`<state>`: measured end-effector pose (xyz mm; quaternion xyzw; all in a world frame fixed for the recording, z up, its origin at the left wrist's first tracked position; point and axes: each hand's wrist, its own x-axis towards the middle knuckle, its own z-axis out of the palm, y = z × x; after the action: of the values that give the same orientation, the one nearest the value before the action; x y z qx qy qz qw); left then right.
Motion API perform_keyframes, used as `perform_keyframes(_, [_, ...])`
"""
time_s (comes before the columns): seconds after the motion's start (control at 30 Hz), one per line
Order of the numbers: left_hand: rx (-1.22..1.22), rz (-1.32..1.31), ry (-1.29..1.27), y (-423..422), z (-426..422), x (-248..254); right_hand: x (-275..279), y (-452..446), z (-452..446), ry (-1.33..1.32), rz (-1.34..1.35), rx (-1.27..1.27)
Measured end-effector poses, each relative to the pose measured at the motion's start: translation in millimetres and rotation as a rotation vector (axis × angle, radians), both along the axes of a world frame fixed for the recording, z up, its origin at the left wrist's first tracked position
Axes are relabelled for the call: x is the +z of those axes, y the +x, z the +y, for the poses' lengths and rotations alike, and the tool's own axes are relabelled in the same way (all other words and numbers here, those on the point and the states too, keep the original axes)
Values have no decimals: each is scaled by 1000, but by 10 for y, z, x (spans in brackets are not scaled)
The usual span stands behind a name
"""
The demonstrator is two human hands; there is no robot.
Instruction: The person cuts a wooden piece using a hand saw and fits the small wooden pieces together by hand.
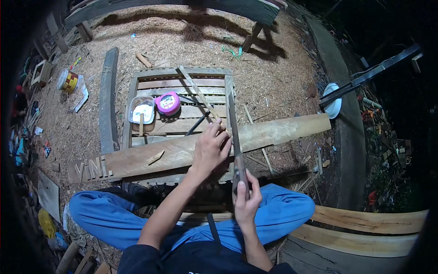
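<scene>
My left hand presses a thin wooden strip down on a long plank, its fingers pinched round the strip's near end. In my right hand is the handle end of a long, narrow, dark-bladed tool; whether it is a saw or a machete I cannot tell. The blade points away from me, crossing the plank just right of my left hand, close to the strip's end. Small wooden pieces form the letters "VINI." at the plank's left end. A short pointed offcut lies between them and my left hand.
Under the plank is a slatted wooden pallet. It carries a pink tape measure, a tub of white paste with a stick, and a dark rod. A beam lies left; boards lie right. Sawdust covers the ground.
</scene>
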<state>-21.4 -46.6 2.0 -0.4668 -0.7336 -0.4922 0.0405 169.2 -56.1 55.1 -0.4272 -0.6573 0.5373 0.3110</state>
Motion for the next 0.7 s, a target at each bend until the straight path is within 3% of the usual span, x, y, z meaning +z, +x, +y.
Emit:
perform_keyframes(0.3, [9, -27, -46, -4, -16, 75, -62, 54, -35, -48, 25, 26])
perform_keyframes(0.4, [10, -21, -38, -18, 18, 31, -47, 77, -11, 138, 25, 36])
perform_keyframes(0.5, [-15, -29, -53, 30, -19, 40, -35, -98, 127, -43, -7, 23])
perform_keyframes(0.7, [-12, -12, -23, 0, 13, 16, 28, -119, 157, 2, 0, 51])
